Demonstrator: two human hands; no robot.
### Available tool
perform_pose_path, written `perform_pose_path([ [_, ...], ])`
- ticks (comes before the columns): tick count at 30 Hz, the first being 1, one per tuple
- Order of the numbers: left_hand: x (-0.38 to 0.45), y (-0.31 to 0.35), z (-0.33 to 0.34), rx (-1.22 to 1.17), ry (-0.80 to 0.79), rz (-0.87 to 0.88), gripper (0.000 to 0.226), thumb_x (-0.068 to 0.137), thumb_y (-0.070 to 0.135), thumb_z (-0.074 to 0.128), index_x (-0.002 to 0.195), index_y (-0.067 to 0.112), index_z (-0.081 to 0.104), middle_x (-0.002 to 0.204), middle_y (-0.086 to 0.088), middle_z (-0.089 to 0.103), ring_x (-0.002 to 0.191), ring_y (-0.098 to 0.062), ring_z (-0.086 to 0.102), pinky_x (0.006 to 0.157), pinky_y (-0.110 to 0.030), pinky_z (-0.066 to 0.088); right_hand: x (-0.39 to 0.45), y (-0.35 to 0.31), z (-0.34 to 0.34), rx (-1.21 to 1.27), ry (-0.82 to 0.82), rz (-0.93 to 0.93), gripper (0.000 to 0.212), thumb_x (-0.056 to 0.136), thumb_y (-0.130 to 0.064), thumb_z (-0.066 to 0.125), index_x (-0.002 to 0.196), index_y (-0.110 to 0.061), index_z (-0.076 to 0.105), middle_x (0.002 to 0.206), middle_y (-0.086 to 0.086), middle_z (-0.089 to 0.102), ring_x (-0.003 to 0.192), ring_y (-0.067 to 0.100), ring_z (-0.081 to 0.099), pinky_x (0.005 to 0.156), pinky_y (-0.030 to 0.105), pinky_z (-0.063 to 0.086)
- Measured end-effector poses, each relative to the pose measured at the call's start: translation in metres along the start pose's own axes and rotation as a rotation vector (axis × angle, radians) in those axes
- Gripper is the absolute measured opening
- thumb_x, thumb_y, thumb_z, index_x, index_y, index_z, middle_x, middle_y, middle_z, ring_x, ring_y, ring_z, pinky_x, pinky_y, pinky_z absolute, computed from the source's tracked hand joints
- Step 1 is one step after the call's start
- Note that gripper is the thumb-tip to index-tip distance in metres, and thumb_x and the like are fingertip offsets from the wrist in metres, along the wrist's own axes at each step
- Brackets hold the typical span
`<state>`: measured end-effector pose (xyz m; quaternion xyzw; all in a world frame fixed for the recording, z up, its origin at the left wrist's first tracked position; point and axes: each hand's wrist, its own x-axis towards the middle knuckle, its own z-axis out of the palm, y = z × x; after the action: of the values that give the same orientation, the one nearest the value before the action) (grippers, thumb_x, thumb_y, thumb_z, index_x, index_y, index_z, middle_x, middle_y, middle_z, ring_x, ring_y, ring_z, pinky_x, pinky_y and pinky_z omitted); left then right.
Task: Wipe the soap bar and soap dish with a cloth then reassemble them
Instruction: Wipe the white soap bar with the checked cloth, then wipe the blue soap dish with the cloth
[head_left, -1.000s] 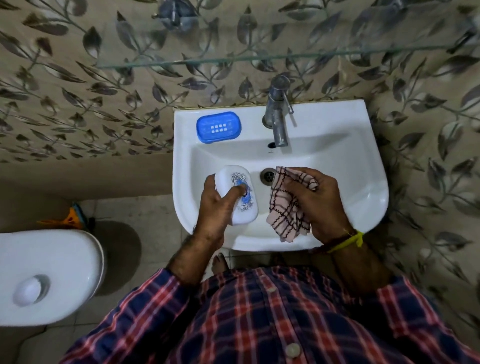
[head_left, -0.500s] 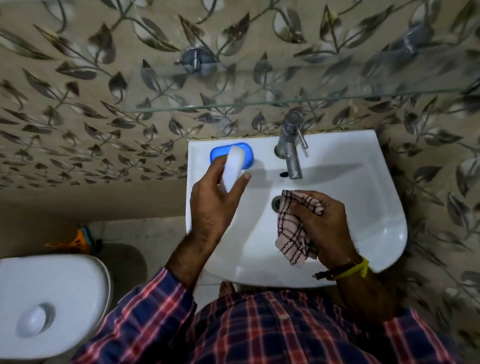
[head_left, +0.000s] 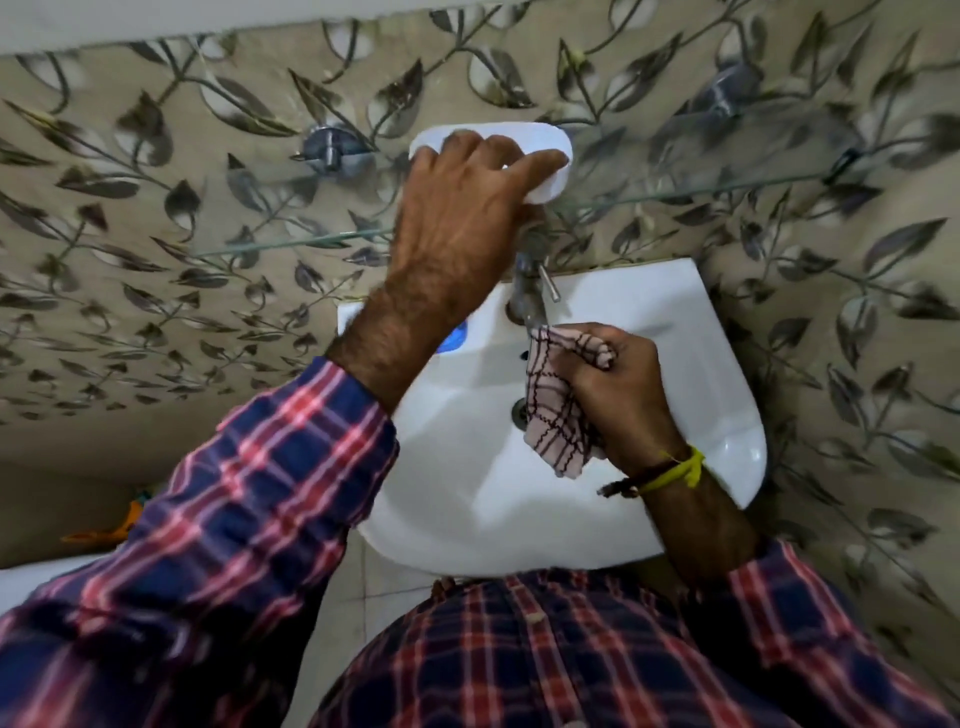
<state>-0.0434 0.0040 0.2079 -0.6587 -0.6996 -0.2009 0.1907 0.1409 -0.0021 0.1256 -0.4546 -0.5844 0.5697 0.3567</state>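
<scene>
The left hand (head_left: 462, 208) is raised to the glass shelf (head_left: 291, 241) above the sink, its fingers spread and curled over a white oval piece (head_left: 545, 143). The thumb side lies at the piece's left end and a fingertip at its right end. Whether this piece is the soap bar or a part of the soap dish cannot be told, since the hand covers its middle. It seems to lie on the shelf, though the glass makes contact hard to judge.

The right hand (head_left: 618, 384) hangs over the basin with fingers closed tight around a checked cloth (head_left: 556, 415), whose loose end droops toward the drain (head_left: 519, 410).

Only a sliver of the blue soap dish (head_left: 454, 335) shows on the sink (head_left: 717, 415) rim, behind the left forearm. The tap (head_left: 527, 291) is partly hidden by the left hand and blurred. A toilet edge (head_left: 31, 577) is cut off at lower left. A yellow thread band (head_left: 675, 470) circles the right wrist.
</scene>
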Motion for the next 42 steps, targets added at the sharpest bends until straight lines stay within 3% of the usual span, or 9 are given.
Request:
perform_pose_path([
  [10,0.023,-0.011,0.014,0.040,-0.126,-0.007,0.051,0.096,0.039,0.060,0.145,0.027,0.052,0.137,-0.010,0.063,0.130,-0.035,0.052,0.109,-0.052,0.030,-0.003,-0.004,-0.020,0.045,0.005,-0.018,0.020,0.086,0.002,0.066,0.094,-0.014,0.076,0.090,0.010,0.078,0.083,0.027,0.074,0.082,0.043,0.062],
  [13,0.010,-0.010,-0.008,-0.013,0.112,0.002,0.056,0.094,0.050,0.061,0.142,0.023,0.056,0.137,-0.007,0.063,0.129,-0.030,0.053,0.109,-0.047,0.031,-0.009,0.002,-0.023,0.078,0.002,0.050,0.021,0.088,0.002,0.067,0.090,-0.017,0.076,0.085,0.007,0.078,0.077,0.022,0.072,0.077,0.041,0.063],
  [16,-0.041,-0.001,-0.008,-0.181,0.504,-0.063,0.030,0.100,0.029,0.067,0.120,0.007,0.070,0.113,-0.011,0.072,0.106,-0.031,0.065,0.094,-0.041,0.043,-0.012,0.005,-0.024,0.079,0.019,0.088,0.022,0.087,0.001,0.069,0.088,-0.019,0.077,0.085,0.006,0.078,0.077,0.020,0.072,0.082,0.048,0.063],
  [21,-0.126,-0.004,0.059,-0.394,0.364,-0.553,0.017,0.098,0.019,0.066,0.106,0.005,0.070,0.097,-0.011,0.070,0.089,-0.027,0.065,0.084,-0.039,0.050,-0.016,0.005,-0.016,0.053,0.021,0.091,0.014,0.080,-0.008,0.072,0.093,-0.011,0.078,0.086,0.008,0.079,0.081,0.027,0.075,0.081,0.052,0.062],
  [28,-0.144,-0.026,0.119,-1.010,0.024,-1.782,0.056,0.085,0.064,0.068,0.090,0.010,0.052,0.079,-0.009,0.066,0.071,-0.030,0.073,0.066,-0.038,0.058,-0.023,0.010,-0.008,0.017,0.008,0.097,0.021,0.086,0.003,0.067,0.097,-0.012,0.077,0.085,0.006,0.078,0.077,0.018,0.072,0.080,0.043,0.063],
  [31,-0.134,-0.018,0.121,-1.235,0.077,-1.931,0.049,0.089,0.051,0.073,0.080,0.013,0.043,0.076,-0.012,0.062,0.055,-0.021,0.069,0.083,-0.042,0.062,-0.028,0.013,-0.004,0.003,0.002,0.094,0.022,0.087,0.004,0.067,0.097,-0.013,0.077,0.082,0.003,0.077,0.073,0.014,0.070,0.076,0.035,0.060],
  [35,-0.135,-0.027,0.126,-1.447,0.118,-1.985,0.042,0.096,0.044,0.066,0.079,0.014,0.043,0.112,-0.012,0.070,0.104,-0.023,0.071,0.098,-0.034,0.057,-0.032,0.016,-0.004,-0.013,0.030,0.101,0.025,0.086,0.005,0.067,0.093,-0.017,0.076,0.081,0.000,0.077,0.073,0.013,0.071,0.076,0.033,0.059],
  [38,-0.140,-0.034,0.135,-1.418,0.168,-1.934,0.025,0.099,0.025,0.062,0.081,0.015,0.048,0.122,-0.016,0.071,0.085,-0.018,0.070,0.079,-0.027,0.059,-0.030,0.018,-0.003,0.007,0.038,0.126,0.026,0.087,0.004,0.068,0.091,-0.020,0.076,0.079,-0.003,0.078,0.073,0.010,0.072,0.072,0.030,0.058],
  [42,-0.152,-0.032,0.136,-1.211,0.269,-1.816,0.029,0.091,0.025,0.075,0.080,0.006,0.055,0.092,-0.017,0.069,0.074,-0.022,0.070,0.059,-0.028,0.058,-0.026,0.021,0.001,0.021,0.036,0.111,0.025,0.086,0.002,0.070,0.095,-0.019,0.077,0.087,0.002,0.079,0.080,0.019,0.074,0.079,0.037,0.061],
])
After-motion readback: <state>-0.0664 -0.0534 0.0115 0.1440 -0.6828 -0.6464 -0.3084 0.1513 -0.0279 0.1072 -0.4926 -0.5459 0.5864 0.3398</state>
